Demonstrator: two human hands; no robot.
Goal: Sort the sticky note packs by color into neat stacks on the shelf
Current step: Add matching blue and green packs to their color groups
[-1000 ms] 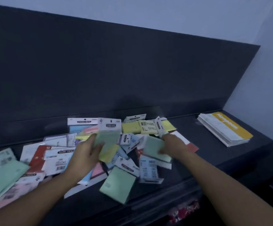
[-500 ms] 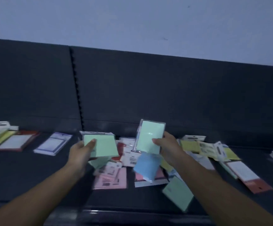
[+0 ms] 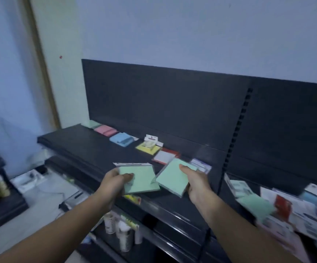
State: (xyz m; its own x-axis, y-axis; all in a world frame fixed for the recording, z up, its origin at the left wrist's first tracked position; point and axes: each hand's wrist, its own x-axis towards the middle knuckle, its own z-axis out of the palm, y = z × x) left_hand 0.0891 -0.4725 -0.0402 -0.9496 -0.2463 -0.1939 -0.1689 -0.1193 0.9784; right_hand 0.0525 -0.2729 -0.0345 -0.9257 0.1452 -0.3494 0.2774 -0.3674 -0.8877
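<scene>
Black metal shelf (image 3: 82, 147) ran beneath a dark back panel (image 3: 163, 103) and a pale wall (image 3: 172, 31). A green stack (image 3: 91, 123), pink stack (image 3: 105, 130), blue stack (image 3: 120, 139) and yellow stack (image 3: 147, 148) lined its rear. Over its front edge the left hand (image 3: 112, 185) gripped a mint-green sticky note pack (image 3: 142, 179), and the right hand (image 3: 197, 185) gripped a second mint-green pack (image 3: 172, 177) beside it.

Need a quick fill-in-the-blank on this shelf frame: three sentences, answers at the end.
1. The pack in the left hand and the pack in the right hand are both ___.
2. On the shelf, the pink stack lies between the green stack and the ___ stack.
3. The unsorted pile lies to the hands' ___.

Missing words: green; blue; right.
</scene>
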